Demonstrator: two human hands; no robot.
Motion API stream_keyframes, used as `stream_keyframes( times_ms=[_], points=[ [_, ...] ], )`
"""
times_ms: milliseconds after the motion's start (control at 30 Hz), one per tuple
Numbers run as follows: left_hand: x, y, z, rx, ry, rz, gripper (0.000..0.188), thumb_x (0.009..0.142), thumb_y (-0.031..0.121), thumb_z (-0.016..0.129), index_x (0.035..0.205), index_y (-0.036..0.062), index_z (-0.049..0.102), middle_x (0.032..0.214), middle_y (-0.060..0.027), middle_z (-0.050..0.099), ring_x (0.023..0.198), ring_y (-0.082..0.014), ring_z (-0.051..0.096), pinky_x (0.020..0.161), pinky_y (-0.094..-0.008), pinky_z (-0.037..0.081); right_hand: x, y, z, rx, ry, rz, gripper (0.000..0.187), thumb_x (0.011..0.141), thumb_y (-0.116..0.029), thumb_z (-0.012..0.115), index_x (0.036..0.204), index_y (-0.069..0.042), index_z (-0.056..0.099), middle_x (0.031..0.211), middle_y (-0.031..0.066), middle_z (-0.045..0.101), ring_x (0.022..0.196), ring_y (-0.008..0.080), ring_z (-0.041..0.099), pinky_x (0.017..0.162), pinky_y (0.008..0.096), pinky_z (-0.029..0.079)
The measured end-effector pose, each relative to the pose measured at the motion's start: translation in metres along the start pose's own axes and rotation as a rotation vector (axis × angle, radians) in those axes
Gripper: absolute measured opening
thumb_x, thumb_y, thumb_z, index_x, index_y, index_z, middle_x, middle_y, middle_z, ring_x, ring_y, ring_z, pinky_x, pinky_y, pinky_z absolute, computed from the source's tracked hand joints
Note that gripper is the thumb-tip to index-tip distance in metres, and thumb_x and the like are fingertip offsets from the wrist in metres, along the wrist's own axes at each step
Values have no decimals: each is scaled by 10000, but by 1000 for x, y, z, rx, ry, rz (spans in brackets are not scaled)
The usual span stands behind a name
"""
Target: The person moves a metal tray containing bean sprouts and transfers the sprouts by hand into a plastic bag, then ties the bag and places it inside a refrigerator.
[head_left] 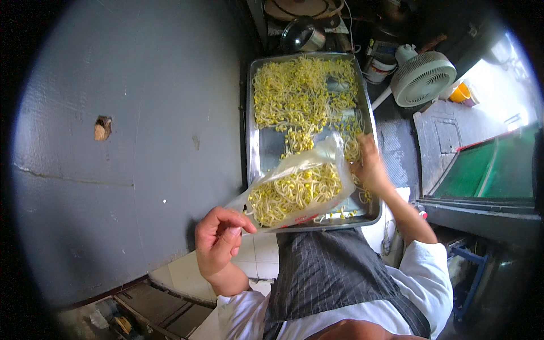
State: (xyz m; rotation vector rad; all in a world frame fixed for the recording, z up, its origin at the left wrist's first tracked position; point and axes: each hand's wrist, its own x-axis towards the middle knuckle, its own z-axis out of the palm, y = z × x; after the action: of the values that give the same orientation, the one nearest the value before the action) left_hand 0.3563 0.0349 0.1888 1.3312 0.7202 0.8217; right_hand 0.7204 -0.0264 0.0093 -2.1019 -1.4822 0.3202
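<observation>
Clear plastic bag of yellow bean sprouts, tilted, mouth open over a steel tray of sprouts

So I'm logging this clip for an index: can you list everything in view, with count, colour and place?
Metal tray: one, silver, centre.
Bean sprouts: a heap, pale yellow, on the tray's far half.
Plastic bag: one, clear, part full of sprouts, over the tray's near end.
Fan: one, white, upper right.
Wall: grey, left, with a small hole.
Pot: one, dark, beyond the tray.
Apron: one, dark striped, bottom.
Left hand: pinching the bag's corner.
Right hand: at the bag's mouth, among the sprouts.
</observation>
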Motion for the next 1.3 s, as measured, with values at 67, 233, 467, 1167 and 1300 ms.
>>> stream_keyframes(
  times_ms=[67, 233, 467, 1167, 1300],
  points=[
    [3, -1, 0, 8, -1, -2, 64, 904, 42, 505, 920, -4, 546, 846, -138, 655, 475, -14, 390, 451, -165, 352, 1, 18, 51, -173, -86, -53, 806, 776, -82, 644, 1458, -21, 219, 1446, 368, 167, 1326, 554, 206, 1092, 541, 271],
    [3, 1, -4, 33, 42, -44, 73, 904, 58, 519, 912, -9, 546, 834, -131, 654, 492, -21, 414, 471, -169, 371, 82, 15, 82, 23, 51, -27, 827, 819, -301, 679, 1463, -43, 229, 1478, 364, 84, 1338, 540, 192, 1101, 528, 252],
    [5, 2, -1, 89, 111, -52, 57, 901, 52, 536, 897, -1, 555, 833, -105, 654, 508, -28, 430, 479, -173, 379, 228, -2, 90, 103, -1, -215, 585, 845, -349, 638, 1317, -38, 486, 1389, 249, 397, 1278, 440, 361, 1043, 481, 342],
    [18, 14, -6, 168, -57, -129, 78, 888, 26, 537, 948, -6, 576, 830, -158, 658, 596, -90, 510, 545, -224, 412, 352, -74, 106, -87, -844, -225, 662, 805, -591, 619, 1308, -167, 545, 1369, 189, 447, 1268, 361, 405, 988, 437, 402],
    [23, 9, -8, 183, -100, -73, 78, 897, 33, 542, 960, -1, 574, 828, -144, 659, 552, -74, 483, 523, -215, 400, 363, -87, 155, -173, -268, -604, 690, 766, -605, 650, 1341, -252, 508, 1414, 161, 423, 1280, 353, 408, 1019, 459, 395]
  ],
)
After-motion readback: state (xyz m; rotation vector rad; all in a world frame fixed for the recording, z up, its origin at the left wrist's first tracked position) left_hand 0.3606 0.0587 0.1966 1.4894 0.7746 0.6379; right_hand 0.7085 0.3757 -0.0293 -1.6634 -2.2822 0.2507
